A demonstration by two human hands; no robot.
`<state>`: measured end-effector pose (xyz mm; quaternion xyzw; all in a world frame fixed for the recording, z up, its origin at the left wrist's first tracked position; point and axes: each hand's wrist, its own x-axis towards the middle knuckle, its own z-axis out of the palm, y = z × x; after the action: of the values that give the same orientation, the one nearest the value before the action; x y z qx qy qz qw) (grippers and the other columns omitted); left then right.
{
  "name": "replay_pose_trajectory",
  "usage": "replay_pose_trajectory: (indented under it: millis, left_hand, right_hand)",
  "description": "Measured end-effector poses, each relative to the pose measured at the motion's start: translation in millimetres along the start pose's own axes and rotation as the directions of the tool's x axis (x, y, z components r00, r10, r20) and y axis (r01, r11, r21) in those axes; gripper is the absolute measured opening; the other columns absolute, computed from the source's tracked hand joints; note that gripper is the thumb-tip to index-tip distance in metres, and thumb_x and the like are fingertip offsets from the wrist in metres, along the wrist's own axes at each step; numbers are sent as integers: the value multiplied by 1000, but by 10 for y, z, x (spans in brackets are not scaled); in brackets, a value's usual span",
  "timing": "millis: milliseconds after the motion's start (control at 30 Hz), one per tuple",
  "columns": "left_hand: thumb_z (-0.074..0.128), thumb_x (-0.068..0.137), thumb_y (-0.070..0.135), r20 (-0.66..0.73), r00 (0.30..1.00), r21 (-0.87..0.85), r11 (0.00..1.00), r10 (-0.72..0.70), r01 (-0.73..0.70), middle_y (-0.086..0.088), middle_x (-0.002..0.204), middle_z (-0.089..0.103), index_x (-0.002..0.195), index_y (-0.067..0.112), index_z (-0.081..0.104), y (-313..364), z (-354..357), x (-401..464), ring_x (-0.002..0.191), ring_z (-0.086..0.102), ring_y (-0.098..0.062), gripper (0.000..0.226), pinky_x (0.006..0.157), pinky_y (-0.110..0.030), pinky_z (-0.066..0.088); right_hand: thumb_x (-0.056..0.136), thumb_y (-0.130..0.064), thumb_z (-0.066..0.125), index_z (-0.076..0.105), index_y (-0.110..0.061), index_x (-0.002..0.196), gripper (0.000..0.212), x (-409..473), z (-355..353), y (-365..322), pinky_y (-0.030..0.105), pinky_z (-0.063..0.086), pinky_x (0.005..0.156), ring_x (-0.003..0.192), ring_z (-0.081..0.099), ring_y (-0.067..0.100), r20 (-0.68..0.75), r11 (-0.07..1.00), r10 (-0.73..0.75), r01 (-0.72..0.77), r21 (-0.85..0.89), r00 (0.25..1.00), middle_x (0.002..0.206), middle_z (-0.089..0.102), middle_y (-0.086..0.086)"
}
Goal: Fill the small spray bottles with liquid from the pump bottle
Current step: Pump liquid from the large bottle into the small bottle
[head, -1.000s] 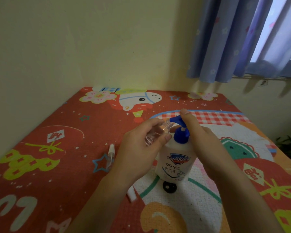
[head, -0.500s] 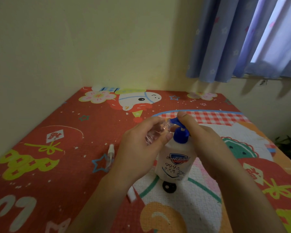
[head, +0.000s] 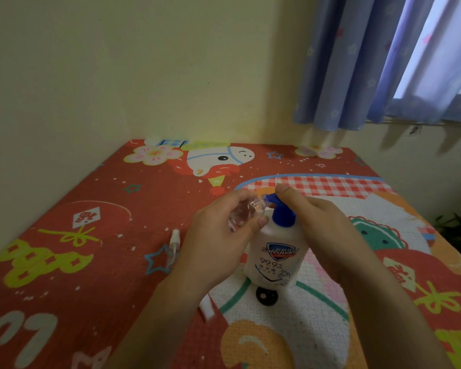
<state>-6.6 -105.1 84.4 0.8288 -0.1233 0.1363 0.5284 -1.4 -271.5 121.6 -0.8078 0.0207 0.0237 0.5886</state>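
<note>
A white pump bottle (head: 274,259) with a blue pump head (head: 281,211) stands upright on the mat. My left hand (head: 218,241) holds a small clear spray bottle (head: 244,215) tilted, with its open neck against the pump's spout. My right hand (head: 320,225) rests on the pump head, thumb on top of the spout. A second small clear spray bottle (head: 173,247) with a white sprayer lies on the mat to the left of my left hand.
A colourful red play mat (head: 91,235) covers the surface, set into a wall corner. A white cap (head: 206,307) lies by my left wrist. Below the pump bottle is a black round spot (head: 266,295). Blue curtains (head: 370,62) hang at the upper right.
The pump head has sunk slightly under my right thumb. Both hands and the small bottle stay almost in place.
</note>
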Motion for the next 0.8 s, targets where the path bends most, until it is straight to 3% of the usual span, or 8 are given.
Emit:
replay_pose_trajectory:
  millis: [100,233,433,567,800]
  left_hand:
    - [71,92,32,-6,1000,7,1000,-1,1,16,111,70,122,33,65,-9,-4,0,105,66,-3,31,92,-39,55]
    - [72,91,31,-3,1000,-4,1000,-10,10,17,108,70,122,33,66,2,-8,-6,104,65,1,31,92,-33,55]
    - [70,91,33,-14,1000,-17,1000,12,-12,21,106,69,119,38,65,27,1,-8,101,63,8,28,82,-10,49]
    - [70,91,35,-32,999,-32,999,36,-37,18,103,71,115,38,66,61,-9,3,99,65,3,24,81,-13,50]
    - [71,90,35,-46,998,-31,998,44,-46,18,101,71,115,39,66,86,-8,1,97,64,6,25,79,-8,47]
  right_hand:
    - [88,-62,54,78,-26,89,43,-4,-5,-2,39,56,86,88,72,17,8,1000,-6,6,1,1000,92,77,-5]
    - [90,-59,53,77,-26,87,40,-14,-15,6,33,55,79,85,72,16,14,1000,-18,18,12,1000,89,77,-6]
    - [88,-65,51,78,-29,89,45,6,5,17,31,54,78,84,71,9,-3,1000,-13,14,24,1000,86,77,-12]
    - [83,-73,48,79,-28,92,55,2,40,4,40,54,90,91,72,12,-9,999,7,-6,39,1000,94,77,-9]
    - [75,-79,48,79,-32,86,58,-6,48,-17,50,50,98,95,71,18,-17,999,39,-38,37,999,94,78,-6]
